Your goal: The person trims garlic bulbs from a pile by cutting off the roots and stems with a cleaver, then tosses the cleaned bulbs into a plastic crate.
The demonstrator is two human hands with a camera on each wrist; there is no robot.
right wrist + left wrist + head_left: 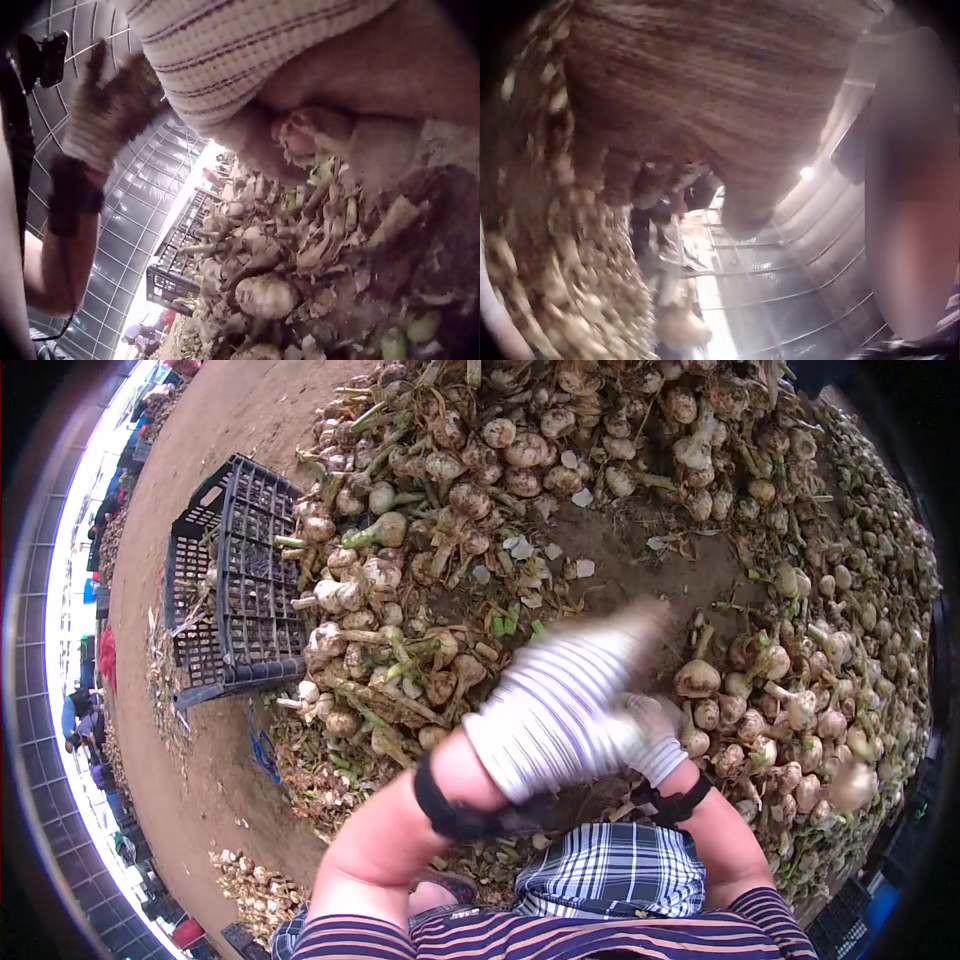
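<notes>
My left hand, in a white striped glove, reaches over the middle of the heap, its fingers blurred by motion. In the right wrist view the same left hand is raised with fingers apart and nothing in them. Close beneath it, my right hand is bent inward, partly covered by the left. The right glove fills the top of its wrist view; I cannot tell what its fingers hold. A blurred garlic bulb appears over the pile at the right, apart from both hands.
Garlic with stems lies heaped ahead and to the left. A large pile of trimmed bulbs spreads along the right. A black plastic crate lies tipped at the left. Leaf scraps litter bare soil.
</notes>
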